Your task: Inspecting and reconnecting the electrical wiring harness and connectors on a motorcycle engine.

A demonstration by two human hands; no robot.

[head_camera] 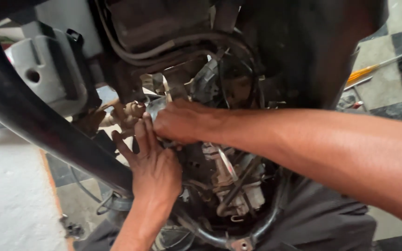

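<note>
Grimy grey metal engine block [231,179]: sits low behind curved black frame tube [38,125], under bundled black cables [173,49]. Left hand [154,167], fingers spread flat, presses on it; right hand [182,122] pinches a small part above, unidentifiable.

Repair workshop: exposed engine [229,176], tools [368,72] on floor.

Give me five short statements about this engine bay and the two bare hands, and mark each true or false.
1. Both hands, left hand and right hand, meet at a small silvery-grey part. True.
2. The orange-handled tool is in the right hand. False: it lies on the checkered tile floor.
3. Black rubber hoses run above the hands. True.
4. The left hand wears a glove. False: bare.
5. The curved black frame tube passes right of both hands. False: left.
</note>
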